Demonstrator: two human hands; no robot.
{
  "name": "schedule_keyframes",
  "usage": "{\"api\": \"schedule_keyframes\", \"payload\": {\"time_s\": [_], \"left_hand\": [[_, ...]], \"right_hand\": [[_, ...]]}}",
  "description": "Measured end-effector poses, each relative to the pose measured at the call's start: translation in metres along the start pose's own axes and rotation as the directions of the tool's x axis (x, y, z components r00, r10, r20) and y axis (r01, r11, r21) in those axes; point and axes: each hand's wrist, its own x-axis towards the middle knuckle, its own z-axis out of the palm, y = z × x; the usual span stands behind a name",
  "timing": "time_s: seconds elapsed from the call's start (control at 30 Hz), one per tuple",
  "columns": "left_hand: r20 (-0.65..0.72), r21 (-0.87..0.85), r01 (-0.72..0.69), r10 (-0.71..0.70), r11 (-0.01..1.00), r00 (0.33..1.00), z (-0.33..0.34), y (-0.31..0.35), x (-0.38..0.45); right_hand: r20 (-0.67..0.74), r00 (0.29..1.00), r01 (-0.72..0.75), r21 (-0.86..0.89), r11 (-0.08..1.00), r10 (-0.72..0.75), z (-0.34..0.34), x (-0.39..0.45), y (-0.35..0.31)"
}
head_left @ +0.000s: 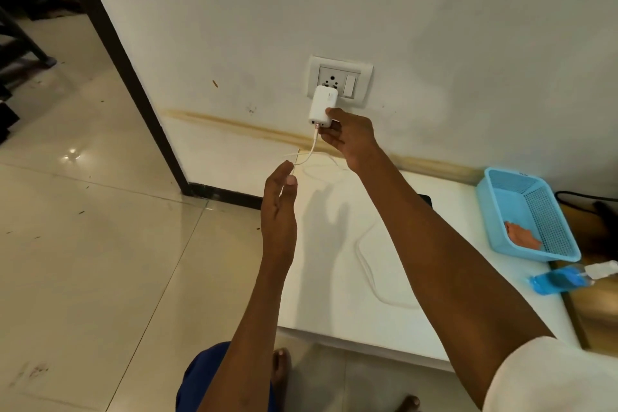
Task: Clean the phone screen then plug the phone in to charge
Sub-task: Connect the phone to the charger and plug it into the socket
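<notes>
The white desk (418, 321) stands against the wall, its far edge under a wall socket (339, 81) with a switch beside it. At the desk's right edge sits a blue basket (548, 207) holding an orange cloth (521, 236), and just in front of it a blue spray bottle (565, 279) lies on its side. Near the far edge a dark corner of what is probably the phone (426, 200) shows behind the right forearm; most of it is hidden.

The cleaning things are set aside, so I judge the charging step is in hand. The right hand (351, 139) grips the lower end of the white charger (321, 106), held at the socket; whether its pins are fully seated cannot be told. The left hand (279, 207) hovers off the desk's left edge, fingers nearly straight, thumb and forefinger lightly pinching the white cable (368, 264), which runs from the charger and loops across the desk.

Next, I think, the charger needs pressing home, the switch turning on, and the cable's free end guiding to the phone's port.
</notes>
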Motion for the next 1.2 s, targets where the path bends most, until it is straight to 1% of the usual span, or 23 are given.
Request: {"api": "schedule_keyframes", "payload": {"time_s": [0.07, 0.37, 0.5, 0.63, 0.77, 0.9, 0.97, 1.03, 1.2], "left_hand": [[0.000, -0.021, 0.016, -0.016, 1.000, 1.000, 0.000, 0.000, 0.001], [0.018, -0.062, 0.042, -0.041, 0.997, 0.999, -0.003, 0.004, 0.004], [0.018, -0.063, 0.068, -0.067, 0.996, 0.998, -0.005, 0.008, 0.004], [0.014, -0.061, 0.084, -0.083, 0.995, 0.996, -0.007, 0.008, 0.004], [0.014, -0.062, 0.102, -0.101, 0.993, 0.995, -0.005, 0.009, 0.005], [0.029, -0.067, 0.119, -0.117, 0.991, 0.993, -0.003, 0.010, 0.003], [0.034, -0.060, 0.115, -0.113, 0.992, 0.993, -0.003, 0.011, 0.002], [0.045, -0.057, 0.118, -0.116, 0.991, 0.992, -0.001, 0.012, 0.002], [0.066, -0.038, 0.124, -0.122, 0.992, 0.990, 0.000, 0.011, 0.001]], "right_hand": [[-0.003, 1.000, 0.003, 0.041, 0.999, -0.003, 0.005, 0.002, -0.001], [-0.041, 0.999, 0.003, 0.084, 0.996, 0.000, 0.003, 0.002, 0.004], [-0.056, 0.998, 0.000, 0.050, 0.999, 0.003, 0.003, 0.004, -0.001], [-0.036, 0.999, -0.014, 0.021, 1.000, 0.015, 0.000, 0.005, -0.007], [-0.027, 1.000, -0.009, 0.060, 0.998, 0.011, 0.004, 0.008, -0.021], [-0.010, 0.999, -0.048, 0.015, 0.999, 0.048, 0.004, 0.010, -0.029], [0.003, 0.998, -0.066, 0.022, 0.998, 0.066, 0.004, 0.011, -0.029], [0.011, 0.997, -0.071, 0.030, 0.997, 0.071, 0.003, 0.013, -0.030], [0.039, 0.996, -0.081, -0.012, 0.997, 0.082, -0.002, 0.017, -0.039]]}}
